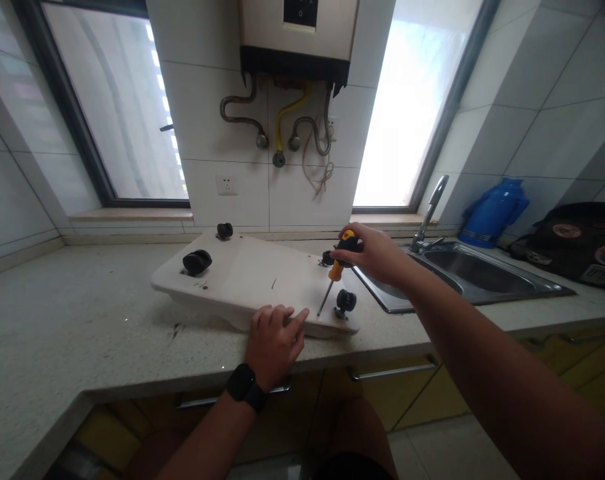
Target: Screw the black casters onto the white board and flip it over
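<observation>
A white board-like base (252, 273) with black caster wheels at its corners lies wheels-up on the counter. My right hand (372, 250) grips a yellow-and-black screwdriver (336, 270) by its handle. The shaft slants down, and its tip meets the base near the front right caster (346, 301). Another caster (326, 258) is partly hidden behind the screwdriver and hand. At the left end are two more casters, one nearer (197, 262) and one farther (225, 231). My left hand (276, 337) rests on the base's front edge, fingers spread, index finger pointing towards the screwdriver tip.
A steel sink (482, 273) with a faucet (429, 213) is set into the counter (107, 313) on the right. Behind it stand a blue thermos jug (493, 212) and a dark bag (575, 240). A water heater (296, 40) with hoses hangs on the tiled wall.
</observation>
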A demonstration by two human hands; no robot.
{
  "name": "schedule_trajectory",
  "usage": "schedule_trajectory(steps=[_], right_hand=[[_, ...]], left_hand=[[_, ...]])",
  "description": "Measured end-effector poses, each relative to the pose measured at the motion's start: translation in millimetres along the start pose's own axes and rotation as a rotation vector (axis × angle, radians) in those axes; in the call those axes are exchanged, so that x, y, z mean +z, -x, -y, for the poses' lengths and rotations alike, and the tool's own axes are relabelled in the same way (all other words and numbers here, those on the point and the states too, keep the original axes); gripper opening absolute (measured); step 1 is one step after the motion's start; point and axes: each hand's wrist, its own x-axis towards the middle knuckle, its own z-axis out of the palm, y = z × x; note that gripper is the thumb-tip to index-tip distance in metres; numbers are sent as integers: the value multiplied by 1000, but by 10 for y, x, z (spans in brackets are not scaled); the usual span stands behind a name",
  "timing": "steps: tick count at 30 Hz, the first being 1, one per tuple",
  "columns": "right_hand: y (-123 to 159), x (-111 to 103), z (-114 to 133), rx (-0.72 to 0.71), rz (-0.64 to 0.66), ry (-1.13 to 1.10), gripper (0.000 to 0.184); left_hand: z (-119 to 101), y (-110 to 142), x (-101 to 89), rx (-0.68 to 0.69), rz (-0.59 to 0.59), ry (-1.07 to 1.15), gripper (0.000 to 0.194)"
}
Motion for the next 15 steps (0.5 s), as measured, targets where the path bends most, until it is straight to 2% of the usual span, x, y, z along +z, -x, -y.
schedule_trajectory(steps=[3,8,13,15], right_hand=[[49,49,-37,25,9,-42,54],[115,138,-116,-80,0,-277,69],[143,82,-191,-234,237,-540,70],[136,46,-178,-240,254,-491,65]], left_hand=[[-16,13,17,-12,-12,-1,37],[-25,13,45,-30,-25,4,33],[-28,-3,103,-10,-52,21,28],[-24,3,127,-10,-61,22,28]])
